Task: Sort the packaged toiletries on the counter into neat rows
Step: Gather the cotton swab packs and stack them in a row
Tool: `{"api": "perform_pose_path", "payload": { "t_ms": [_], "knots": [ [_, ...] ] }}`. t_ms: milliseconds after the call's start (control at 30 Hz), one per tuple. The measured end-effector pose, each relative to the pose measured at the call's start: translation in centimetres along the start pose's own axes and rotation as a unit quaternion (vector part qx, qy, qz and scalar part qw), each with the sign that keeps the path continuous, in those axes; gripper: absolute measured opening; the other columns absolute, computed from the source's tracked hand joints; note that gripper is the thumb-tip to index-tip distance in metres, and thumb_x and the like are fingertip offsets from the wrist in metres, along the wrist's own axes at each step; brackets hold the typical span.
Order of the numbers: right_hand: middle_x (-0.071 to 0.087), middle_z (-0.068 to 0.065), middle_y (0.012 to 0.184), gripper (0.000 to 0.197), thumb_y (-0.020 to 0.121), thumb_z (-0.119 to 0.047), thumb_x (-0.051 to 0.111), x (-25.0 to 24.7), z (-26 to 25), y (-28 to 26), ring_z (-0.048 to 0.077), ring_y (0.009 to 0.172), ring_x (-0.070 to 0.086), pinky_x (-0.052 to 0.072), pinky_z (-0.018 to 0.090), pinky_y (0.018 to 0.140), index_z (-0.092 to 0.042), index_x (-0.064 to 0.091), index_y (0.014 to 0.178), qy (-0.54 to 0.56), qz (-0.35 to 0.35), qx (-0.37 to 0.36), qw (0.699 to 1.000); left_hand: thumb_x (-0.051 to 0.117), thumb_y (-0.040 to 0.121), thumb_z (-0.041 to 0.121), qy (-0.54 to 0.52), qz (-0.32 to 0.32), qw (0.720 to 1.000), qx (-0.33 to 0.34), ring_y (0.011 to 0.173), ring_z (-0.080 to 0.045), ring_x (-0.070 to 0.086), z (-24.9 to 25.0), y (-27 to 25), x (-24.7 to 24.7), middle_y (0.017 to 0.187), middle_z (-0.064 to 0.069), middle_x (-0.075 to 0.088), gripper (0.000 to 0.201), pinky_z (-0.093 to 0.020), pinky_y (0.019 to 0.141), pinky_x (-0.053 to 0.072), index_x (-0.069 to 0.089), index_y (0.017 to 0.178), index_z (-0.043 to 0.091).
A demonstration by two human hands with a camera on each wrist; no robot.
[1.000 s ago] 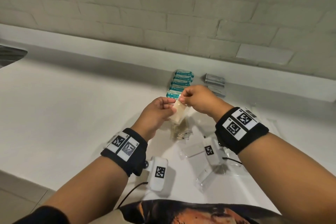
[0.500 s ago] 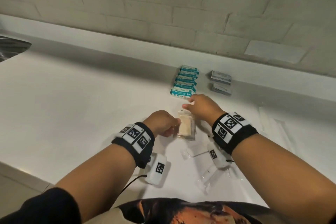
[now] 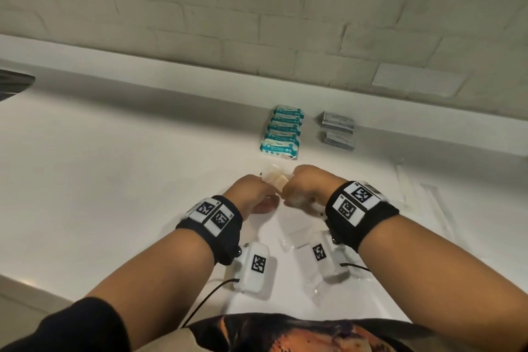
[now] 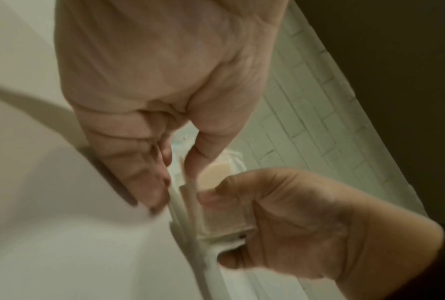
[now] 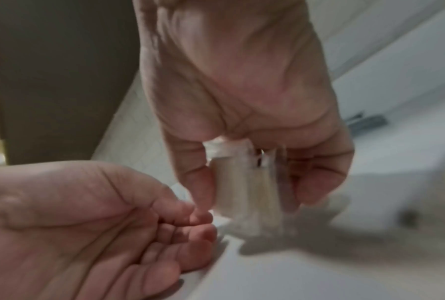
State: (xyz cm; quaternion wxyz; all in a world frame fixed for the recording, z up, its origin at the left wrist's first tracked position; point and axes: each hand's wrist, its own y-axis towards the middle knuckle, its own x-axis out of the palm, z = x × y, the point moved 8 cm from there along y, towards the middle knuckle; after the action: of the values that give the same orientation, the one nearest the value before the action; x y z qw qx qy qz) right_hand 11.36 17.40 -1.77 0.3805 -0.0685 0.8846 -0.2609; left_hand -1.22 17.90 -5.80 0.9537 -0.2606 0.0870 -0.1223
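Both wrist views were blurred with motion. In the head view the clear packet (image 3: 275, 178) showed only as a sliver between the left hand (image 3: 251, 194) and the right hand (image 3: 310, 187), whose fingertips were hidden. Print on the teal packs (image 3: 283, 130) and grey sachets (image 3: 337, 130) was too small to read. A dark sink (image 3: 14, 84) was cut off at the left edge

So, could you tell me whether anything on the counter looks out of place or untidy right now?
Yes. The teal packets and grey sachets sit in tidy stacks by the wall, but clear-wrapped items lie scattered at odd angles near the front edge. Both the left hand and right hand hold a beige wrapped item, not yet placed.
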Motion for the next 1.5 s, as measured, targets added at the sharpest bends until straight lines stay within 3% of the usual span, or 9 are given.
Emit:
{"api": "perform_pose_path", "payload": {
  "t_ms": [133, 267, 667, 800, 967, 1167, 1267, 1367, 1500],
  "knots": [
    [0.061, 0.002, 0.101, 0.032, 0.078, -0.024, 0.07, -1.3, -2.8, 0.1, 0.02, 0.086, 0.06, 0.053, 0.033, 0.072, -0.019, 0.057, 0.105, -0.167, 0.099, -0.123, 0.973, 0.044, 0.087, -0.006, -0.015, 0.107, 0.99, 0.085, 0.1, -0.022, 0.056, 1.5, 0.0, -2.6, 0.119, -0.009, 0.055, 0.052, -0.025, 0.071, 0.047, 0.038, 0.135, 0.013],
    [0.053, 0.002, 0.109, 0.048, 0.071, -0.032, 0.073, 0.0, -1.8, 0.6, 0.023, 0.096, 0.053, 0.052, 0.039, 0.084, -0.024, 0.052, 0.113, -0.29, 0.125, -0.127, 0.94, 0.038, 0.082, -0.021, -0.03, 0.066, 0.99, 0.117, 0.127, -0.026, 0.046, 2.0, -0.3, -1.4, 0.138, -0.009, 0.044, 0.069, -0.033, 0.088, 0.047, 0.032, 0.14, 0.015],
    [0.058, 0.007, 0.117, 0.049, 0.079, -0.029, 0.074, -0.2, -0.9, 1.1, 0.024, 0.1, 0.058, 0.045, 0.031, 0.082, -0.018, 0.054, 0.122, -0.218, 0.092, -0.174, 0.956, 0.048, 0.079, -0.025, -0.077, 0.014, 0.984, 0.158, 0.121, -0.027, 0.049, 2.3, -0.2, 0.8, 0.139, -0.014, 0.039, 0.073, -0.04, 0.102, 0.046, 0.029, 0.139, 0.014],
    [0.061, 0.005, 0.116, 0.045, 0.08, -0.026, 0.073, -0.1, -1.0, 1.1, 0.023, 0.1, 0.059, 0.045, 0.03, 0.08, -0.017, 0.055, 0.121, -0.218, 0.092, -0.193, 0.952, 0.059, 0.079, -0.018, -0.022, -0.01, 0.985, 0.17, 0.127, -0.028, 0.047, 1.9, 0.2, 1.5, 0.139, -0.01, 0.036, 0.078, -0.036, 0.102, 0.045, 0.024, 0.14, 0.016],
    [0.06, 0.006, 0.112, 0.035, 0.083, -0.027, 0.068, -0.1, -1.3, 1.0, 0.024, 0.094, 0.06, 0.049, 0.032, 0.079, -0.018, 0.057, 0.115, -0.258, 0.093, -0.199, 0.941, 0.069, 0.081, -0.003, 0.044, -0.008, 0.982, 0.183, 0.106, -0.023, 0.057, 2.1, 1.1, 1.9, 0.118, -0.008, 0.048, 0.079, -0.031, 0.096, 0.049, 0.021, 0.141, 0.016],
    [0.061, 0.006, 0.111, 0.034, 0.088, -0.029, 0.064, -1.8, -0.6, 0.8, 0.023, 0.094, 0.06, 0.05, 0.034, 0.081, -0.015, 0.055, 0.118, -0.251, 0.098, -0.185, 0.945, 0.067, 0.084, 0.004, 0.167, -0.019, 0.97, 0.173, 0.109, -0.022, 0.058, 3.7, 1.8, 3.1, 0.126, -0.011, 0.053, 0.075, -0.03, 0.097, 0.047, 0.021, 0.141, 0.016],
    [0.066, 0.002, 0.1, 0.028, 0.088, -0.029, 0.064, -1.6, -0.5, 0.6, 0.018, 0.083, 0.061, 0.049, 0.029, 0.07, -0.018, 0.058, 0.113, -0.12, 0.078, -0.16, 0.977, 0.068, 0.083, 0.012, 0.115, 0.032, 0.981, 0.15, 0.109, -0.021, 0.059, 2.6, 1.7, 0.8, 0.126, -0.008, 0.054, 0.063, -0.031, 0.089, 0.051, 0.035, 0.137, 0.019],
    [0.065, 0.011, 0.084, 0.02, 0.094, -0.023, 0.058, -2.6, 0.2, 0.5, 0.02, 0.062, 0.058, 0.05, 0.031, 0.052, -0.013, 0.053, 0.11, 0.115, 0.033, -0.124, 0.985, 0.054, 0.094, 0.013, 0.016, -0.031, 0.99, 0.139, 0.095, -0.022, 0.06, 3.1, 0.4, 1.7, 0.099, -0.005, 0.066, 0.012, -0.036, 0.089, 0.048, 0.061, 0.101, 0.021],
    [0.063, 0.012, 0.079, 0.029, 0.095, -0.021, 0.057, -4.1, 2.6, 1.2, 0.02, 0.056, 0.054, 0.044, 0.031, 0.051, -0.005, 0.052, 0.118, 0.322, -0.027, -0.094, 0.942, 0.043, 0.1, 0.011, -0.07, -0.101, 0.983, 0.14, 0.076, -0.019, 0.064, 5.4, 0.3, 5.8, 0.091, -0.006, 0.07, 0.021, -0.028, 0.074, 0.055, 0.063, 0.104, 0.017]
  ]
}}
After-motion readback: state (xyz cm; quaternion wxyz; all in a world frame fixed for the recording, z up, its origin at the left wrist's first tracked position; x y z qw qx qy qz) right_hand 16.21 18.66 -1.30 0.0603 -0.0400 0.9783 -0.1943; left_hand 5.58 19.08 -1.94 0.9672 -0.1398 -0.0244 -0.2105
